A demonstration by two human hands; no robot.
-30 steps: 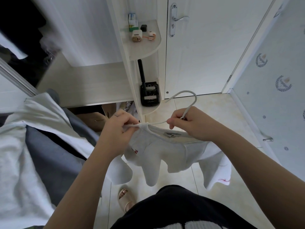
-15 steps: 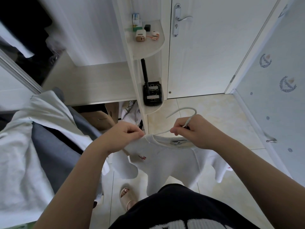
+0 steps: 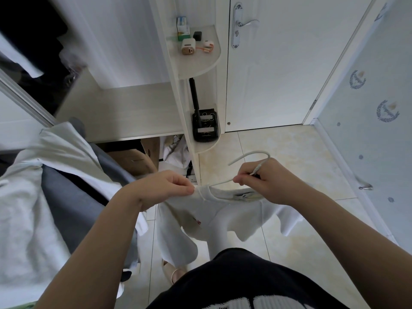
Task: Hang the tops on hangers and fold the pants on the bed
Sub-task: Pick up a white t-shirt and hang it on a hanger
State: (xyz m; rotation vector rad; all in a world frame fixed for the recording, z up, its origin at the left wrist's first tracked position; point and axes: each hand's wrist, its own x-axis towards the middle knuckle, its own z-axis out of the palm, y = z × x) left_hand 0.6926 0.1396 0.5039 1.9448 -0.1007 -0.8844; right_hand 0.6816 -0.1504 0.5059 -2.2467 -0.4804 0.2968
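Observation:
A small white top [image 3: 225, 217] with a red mark on the chest hangs in front of me over the tiled floor. A thin white wire hanger [image 3: 249, 157] runs into its neck, the hook sticking up above my right hand. My left hand [image 3: 165, 188] pinches the top's left shoulder at the neck edge. My right hand [image 3: 263, 179] grips the hanger just under the hook, above the collar. The hanger's lower bars are hidden inside the fabric.
White and grey garments [image 3: 55, 186] hang at my left. A wardrobe side shelf [image 3: 200, 63] carries small items, with a black device [image 3: 204, 126] on a lower shelf. A closed white door [image 3: 278, 63] stands ahead, a wall at the right.
The top has slid further onto the hanger and hangs lower and flatter. My left hand moved from a full grip on the bunched fabric to pinching the shoulder edge.

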